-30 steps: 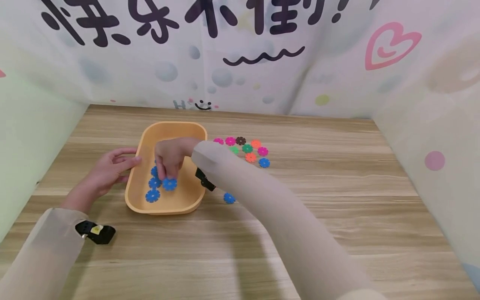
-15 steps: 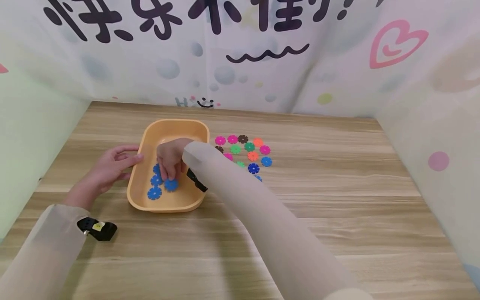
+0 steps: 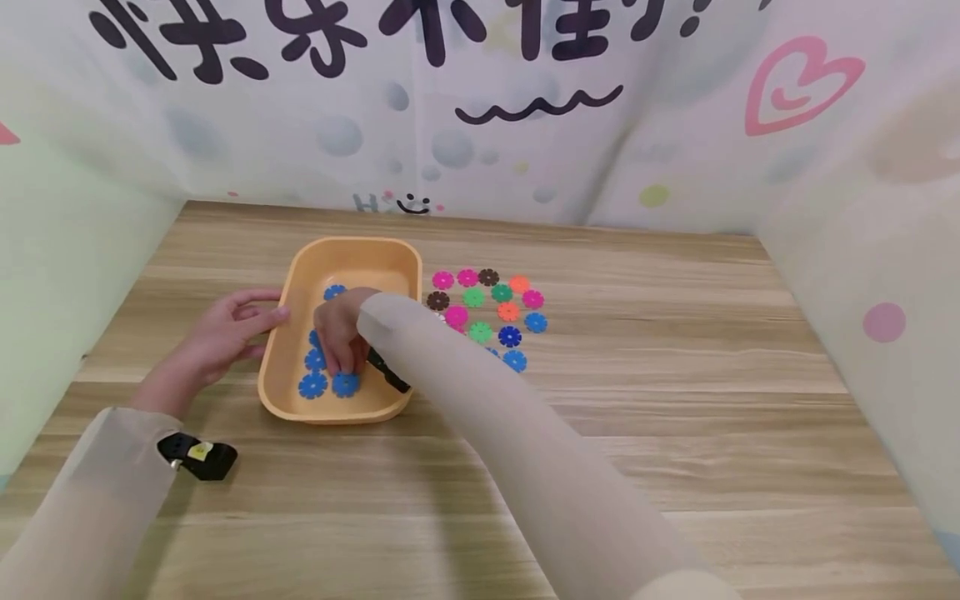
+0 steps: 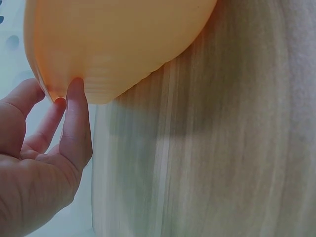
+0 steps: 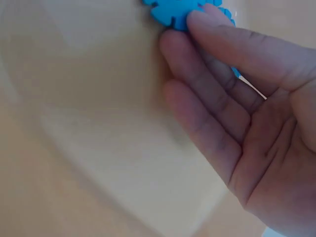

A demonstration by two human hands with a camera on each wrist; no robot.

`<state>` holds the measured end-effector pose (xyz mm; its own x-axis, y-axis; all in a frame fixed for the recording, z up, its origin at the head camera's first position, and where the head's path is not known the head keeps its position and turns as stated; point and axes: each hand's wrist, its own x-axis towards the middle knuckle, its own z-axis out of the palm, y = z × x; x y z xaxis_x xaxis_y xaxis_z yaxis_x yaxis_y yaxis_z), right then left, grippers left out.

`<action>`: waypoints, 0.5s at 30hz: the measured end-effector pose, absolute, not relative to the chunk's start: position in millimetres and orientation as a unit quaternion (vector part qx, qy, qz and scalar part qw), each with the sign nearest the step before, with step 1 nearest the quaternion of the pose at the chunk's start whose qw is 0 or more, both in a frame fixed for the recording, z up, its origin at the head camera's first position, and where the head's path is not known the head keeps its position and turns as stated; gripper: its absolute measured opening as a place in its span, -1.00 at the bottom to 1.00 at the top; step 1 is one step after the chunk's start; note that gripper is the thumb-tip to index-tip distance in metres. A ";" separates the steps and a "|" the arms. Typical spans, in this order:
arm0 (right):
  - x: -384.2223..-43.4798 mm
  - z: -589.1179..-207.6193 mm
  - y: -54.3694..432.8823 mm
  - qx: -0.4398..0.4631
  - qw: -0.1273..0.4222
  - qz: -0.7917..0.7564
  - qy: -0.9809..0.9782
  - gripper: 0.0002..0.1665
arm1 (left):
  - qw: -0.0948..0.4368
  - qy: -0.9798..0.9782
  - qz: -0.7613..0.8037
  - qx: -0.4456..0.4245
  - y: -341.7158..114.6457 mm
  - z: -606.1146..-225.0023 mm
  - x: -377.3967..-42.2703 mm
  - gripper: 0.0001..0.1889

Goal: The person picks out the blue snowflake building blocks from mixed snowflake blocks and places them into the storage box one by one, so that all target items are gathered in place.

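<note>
My left hand (image 3: 213,346) pinches the left rim of an orange plastic tray (image 3: 279,387), thumb on the edge and fingers against the outer wall. In the left wrist view, the fingertips press that tray wall (image 4: 113,54) from outside. My right hand (image 3: 339,329) reaches down inside the tray. Its thumb and fingers pinch a blue notched snowflake disc (image 5: 173,12), seen low in the tray in the head view. Left of it, several more blue discs (image 3: 312,385) lie in a line on the tray floor. One further blue disc (image 3: 335,292) lies at the far end.
Right of the tray, several loose discs in pink, brown, green, orange and blue (image 3: 514,361) lie on the wooden table (image 3: 675,358). My right forearm (image 3: 480,425) crosses over the table and hides part of the group. A printed cloth (image 3: 525,158) stands behind.
My right hand has moved slightly toward the near end of the tray with the blue disc. The disc at the far end has come into sight. My left hand keeps its hold.
</note>
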<state>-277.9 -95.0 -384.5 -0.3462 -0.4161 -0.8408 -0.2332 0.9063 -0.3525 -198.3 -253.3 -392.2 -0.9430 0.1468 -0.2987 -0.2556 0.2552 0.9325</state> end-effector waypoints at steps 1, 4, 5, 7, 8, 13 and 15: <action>-278.0 -384.7 -95.8 -0.201 0.535 -0.080 0.817 -0.79 | 0.165 0.776 0.608 -0.033 -253.3 -391.9 -198.1 -0.55; -273.6 -376.5 -94.7 -0.208 0.538 -0.066 0.814 -0.79 | 0.163 0.780 0.604 -0.033 -253.6 -391.5 -197.8 -0.50; -273.9 -377.9 -95.3 -0.205 0.535 -0.063 0.818 -0.78 | 0.163 0.780 0.603 -0.035 -253.5 -391.1 -197.5 -0.50; -275.6 -381.0 -97.4 -0.192 0.531 -0.055 0.823 -0.76 | 0.163 0.780 0.603 -0.036 -253.2 -390.4 -197.2 -0.51; -278.5 -386.6 -99.6 -0.180 0.527 -0.053 0.829 -0.74 | 0.163 0.781 0.602 -0.036 -253.1 -390.2 -197.3 -0.50; -298.5 -419.1 -111.4 -0.146 0.528 -0.042 0.835 -0.66 | 0.165 0.785 0.596 -0.038 -251.9 -389.7 -197.3 -0.40; -305.5 -429.5 -115.2 -0.144 0.538 -0.037 0.830 -0.62 | 0.166 0.786 0.594 -0.038 -251.7 -390.1 -197.5 -0.36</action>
<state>-305.5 -115.2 -429.5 -0.3789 -0.2789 -0.8824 -0.1998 0.9557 -0.2162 -197.5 -251.7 -390.1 -0.9420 0.1367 -0.3066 -0.2574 0.2922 0.9211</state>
